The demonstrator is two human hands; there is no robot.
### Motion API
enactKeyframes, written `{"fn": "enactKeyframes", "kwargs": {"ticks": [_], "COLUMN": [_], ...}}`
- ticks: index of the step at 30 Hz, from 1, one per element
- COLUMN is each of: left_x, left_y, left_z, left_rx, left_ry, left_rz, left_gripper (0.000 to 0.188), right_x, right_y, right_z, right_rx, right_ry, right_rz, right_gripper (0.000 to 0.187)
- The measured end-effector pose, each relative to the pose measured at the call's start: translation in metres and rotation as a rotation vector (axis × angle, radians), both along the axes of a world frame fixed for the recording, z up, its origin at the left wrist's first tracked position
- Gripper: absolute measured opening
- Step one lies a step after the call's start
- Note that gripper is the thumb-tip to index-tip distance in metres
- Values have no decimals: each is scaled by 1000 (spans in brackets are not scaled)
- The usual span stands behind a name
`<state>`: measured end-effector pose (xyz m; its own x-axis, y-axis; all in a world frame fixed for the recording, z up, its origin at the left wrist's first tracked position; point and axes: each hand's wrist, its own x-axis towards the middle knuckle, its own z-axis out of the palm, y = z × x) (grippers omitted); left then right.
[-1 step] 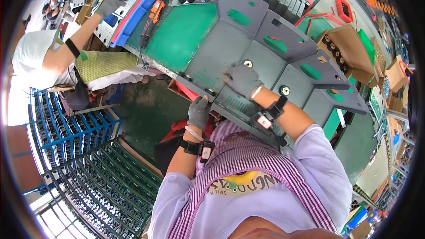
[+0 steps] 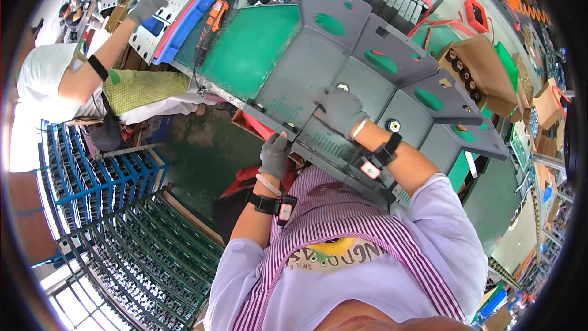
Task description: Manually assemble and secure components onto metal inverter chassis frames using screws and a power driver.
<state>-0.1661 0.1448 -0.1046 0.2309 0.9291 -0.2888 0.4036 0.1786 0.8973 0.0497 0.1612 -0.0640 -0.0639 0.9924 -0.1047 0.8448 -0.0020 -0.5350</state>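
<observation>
Several grey bent metal panels [image 2: 286,81], with oval cut-outs in their upright flanges, stand side by side in front of me. My left hand [image 2: 274,155], in a grey glove, has its fingers closed at the near edge of the leftmost panel, beside a small black fitting [image 2: 290,127]. My right hand [image 2: 341,111], also gloved, is over the same group of panels with its fingers bent together; anything between them is hidden. A round brass-coloured fitting [image 2: 343,87] shows just beyond it. Another such fitting [image 2: 394,125] sits on the panel to the right.
A green work mat [image 2: 251,49] lies left of the panels, with an orange-and-black tool [image 2: 211,24] beside it. A blue tray [image 2: 184,18] is at the far left, near a co-worker's gloved hand [image 2: 150,3]. An open cardboard box [image 2: 481,64] of round parts stands at right.
My right hand has shifted slightly to the right, its fingers drawn closer together. My left hand stays at the panel edge. The co-worker's raised hand has moved a little left.
</observation>
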Motion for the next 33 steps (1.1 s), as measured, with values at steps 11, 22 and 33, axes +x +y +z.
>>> {"fn": "enactKeyframes", "kwargs": {"ticks": [11,22,33], "left_x": [29,67,20], "left_y": [-26,-39,-64], "left_z": [77,141,137], "left_rx": [143,712,1202], "left_ry": [-132,-42,93], "left_rz": [123,-244,-512], "left_gripper": [11,26,23], "right_x": [45,36,-19], "right_y": [-28,-83,-110], "right_z": [19,76,94], "right_rx": [-620,-553,-384], "right_ry": [1420,1897,988], "right_rz": [-86,-97,-67], "right_gripper": [40,36,19]}}
